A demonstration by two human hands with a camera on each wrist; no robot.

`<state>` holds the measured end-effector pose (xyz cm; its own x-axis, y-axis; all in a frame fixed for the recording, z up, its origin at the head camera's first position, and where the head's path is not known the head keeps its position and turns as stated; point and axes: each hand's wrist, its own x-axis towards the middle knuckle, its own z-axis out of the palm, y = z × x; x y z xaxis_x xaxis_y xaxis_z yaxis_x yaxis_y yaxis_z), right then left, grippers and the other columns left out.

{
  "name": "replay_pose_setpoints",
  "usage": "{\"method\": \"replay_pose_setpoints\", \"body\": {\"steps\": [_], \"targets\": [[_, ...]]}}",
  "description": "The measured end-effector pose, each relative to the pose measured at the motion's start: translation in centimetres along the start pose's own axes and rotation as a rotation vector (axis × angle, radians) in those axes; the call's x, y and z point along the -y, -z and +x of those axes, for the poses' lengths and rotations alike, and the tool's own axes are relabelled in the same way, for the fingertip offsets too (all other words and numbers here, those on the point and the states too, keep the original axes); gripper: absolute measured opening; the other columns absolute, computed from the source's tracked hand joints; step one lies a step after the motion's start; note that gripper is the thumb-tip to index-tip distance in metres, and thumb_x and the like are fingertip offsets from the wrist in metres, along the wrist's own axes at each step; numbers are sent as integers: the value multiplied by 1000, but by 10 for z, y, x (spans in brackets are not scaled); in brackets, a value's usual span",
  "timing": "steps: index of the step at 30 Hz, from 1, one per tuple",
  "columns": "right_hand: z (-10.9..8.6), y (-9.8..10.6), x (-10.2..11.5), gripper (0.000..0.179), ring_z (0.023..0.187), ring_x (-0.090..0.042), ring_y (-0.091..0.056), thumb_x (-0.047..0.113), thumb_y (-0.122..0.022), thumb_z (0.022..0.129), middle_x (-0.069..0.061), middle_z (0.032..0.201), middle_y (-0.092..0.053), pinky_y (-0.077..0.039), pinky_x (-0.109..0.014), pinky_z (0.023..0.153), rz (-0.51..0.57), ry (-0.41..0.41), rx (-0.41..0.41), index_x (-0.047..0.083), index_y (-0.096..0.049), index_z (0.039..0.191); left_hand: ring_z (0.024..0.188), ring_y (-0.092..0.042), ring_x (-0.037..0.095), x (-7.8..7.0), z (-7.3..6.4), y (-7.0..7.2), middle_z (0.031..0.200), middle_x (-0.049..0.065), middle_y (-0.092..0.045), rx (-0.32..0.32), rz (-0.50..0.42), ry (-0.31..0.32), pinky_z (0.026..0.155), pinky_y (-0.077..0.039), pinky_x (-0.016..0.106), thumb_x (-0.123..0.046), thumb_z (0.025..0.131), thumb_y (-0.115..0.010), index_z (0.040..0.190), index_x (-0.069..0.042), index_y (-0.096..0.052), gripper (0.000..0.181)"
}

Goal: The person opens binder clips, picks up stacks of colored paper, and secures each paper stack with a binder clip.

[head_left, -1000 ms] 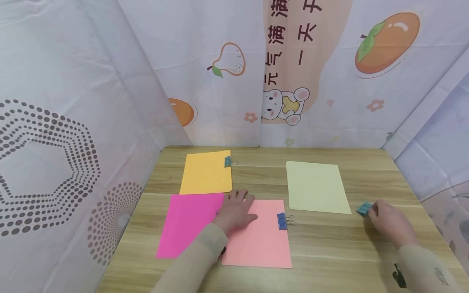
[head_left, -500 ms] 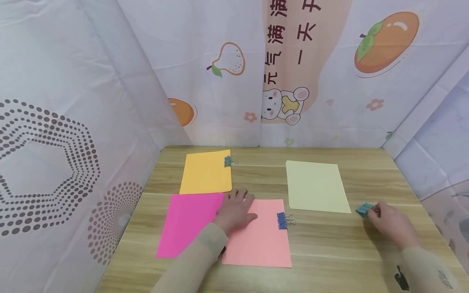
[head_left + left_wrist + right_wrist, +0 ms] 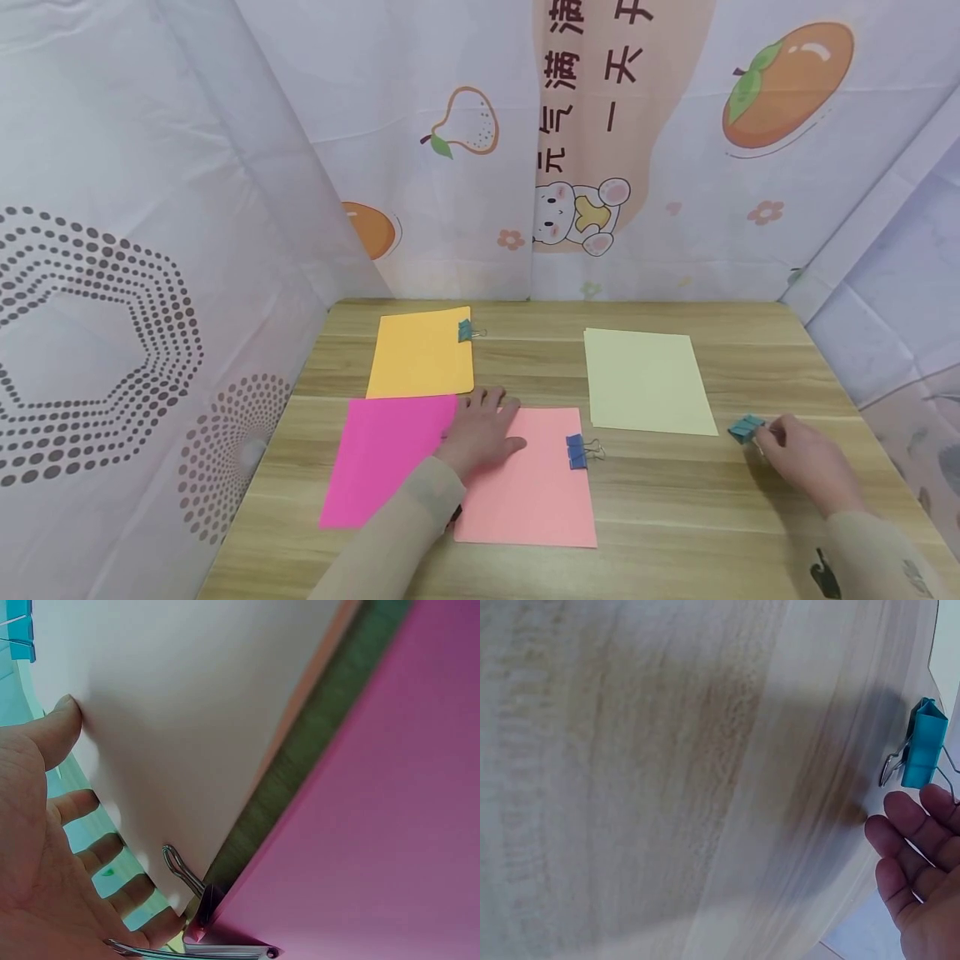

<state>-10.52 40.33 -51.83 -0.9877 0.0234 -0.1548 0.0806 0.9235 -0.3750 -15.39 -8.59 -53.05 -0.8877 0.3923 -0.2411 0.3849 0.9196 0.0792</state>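
Note:
My right hand pinches a teal binder clip by its wire handle, just right of the pale yellow paper sheets. In the right wrist view the clip sits past the fingertips, its wire handles spread to either side. My left hand lies with fingers spread across the left edge of the salmon pink paper, next to the magenta paper. Close to its fingers in the left wrist view is a binder clip on the magenta paper's edge, mostly covered by the hand in the head view.
A blue binder clip grips the salmon paper's right edge. Orange-yellow paper with a teal binder clip lies at the back left of the wood-grain table. Printed white curtains surround the table's back and sides.
My right hand has shifted very slightly towards the near side, still pinching the teal clip. The left hand and the papers stay in place.

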Motion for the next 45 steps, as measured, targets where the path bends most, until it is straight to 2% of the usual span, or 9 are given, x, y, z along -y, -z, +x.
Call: {"method": "replay_pose_setpoints", "body": {"steps": [4,12,16,20,31,45], "targets": [[-1,-1,0,46,77,-28,-58,36,-49,104,-17,89,-66,-45,-38,63,5,-13,2,-9,-59,107,147,-30,39,0,-1,1,160,9,-35,-4,3,-2,114,-31,58,-62,97,-56,153,-26,-43,69],[-2,-1,-3,54,84,-32,-60,40,-45,106,-23,97,-65,-46,-40,66,43,-57,61,-11,-57,115,147,-30,38,0,-2,1,160,8,-35,-7,13,-3,113,-31,58,-64,97,-54,154,-27,-42,69],[-2,-1,-5,58,92,-43,-60,41,-41,107,-34,108,-62,-50,-53,74,65,-89,91,-14,-53,122,147,-30,38,0,-2,1,160,8,-34,-7,13,-6,113,-31,57,-64,97,-54,154,-27,-42,69],[-2,-1,-7,59,99,-52,-58,38,-37,107,-41,116,-57,-48,-63,80,78,-100,100,-16,-49,125,147,-30,38,0,-1,1,160,8,-35,-10,12,-8,113,-31,58,-63,97,-55,154,-27,-42,69],[-2,-4,-8,58,100,-53,-58,37,-38,107,-40,115,-57,-48,-63,81,95,-95,81,-17,-49,125,148,-29,39,0,-1,1,160,8,-34,-6,14,-6,113,-31,58,-64,97,-54,154,-27,-42,69],[-6,-4,-5,53,94,-48,-61,34,-41,107,-37,108,-61,-50,-59,77,90,-71,59,-16,-51,121,147,-30,39,0,-1,0,160,9,-34,-11,6,-12,113,-31,58,-63,97,-54,154,-26,-42,69]]}}
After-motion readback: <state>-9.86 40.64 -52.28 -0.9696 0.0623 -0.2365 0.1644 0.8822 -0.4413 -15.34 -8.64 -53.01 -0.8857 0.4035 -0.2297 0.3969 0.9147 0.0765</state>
